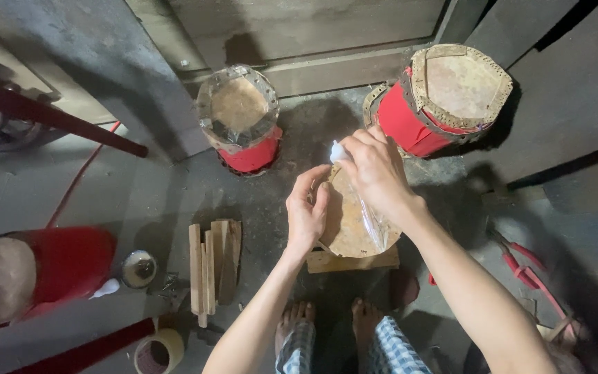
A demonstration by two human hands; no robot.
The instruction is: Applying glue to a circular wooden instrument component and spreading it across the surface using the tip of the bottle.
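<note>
Drum [354,221] at the centre of the frame stands on a wooden block [351,261] just above the bare feet, its skin facing up within easy reach. Left hand [306,215] presses flat on the skin's rim, fingers extended, steadying it. Right hand [375,170] pinches clear plastic film and a small white bottle [338,151] over the top. Farther up stand two red drums [243,121], [444,97].

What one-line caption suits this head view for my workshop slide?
Left hand steadies a round brown disc while right hand holds a small white bottle over it.
</note>
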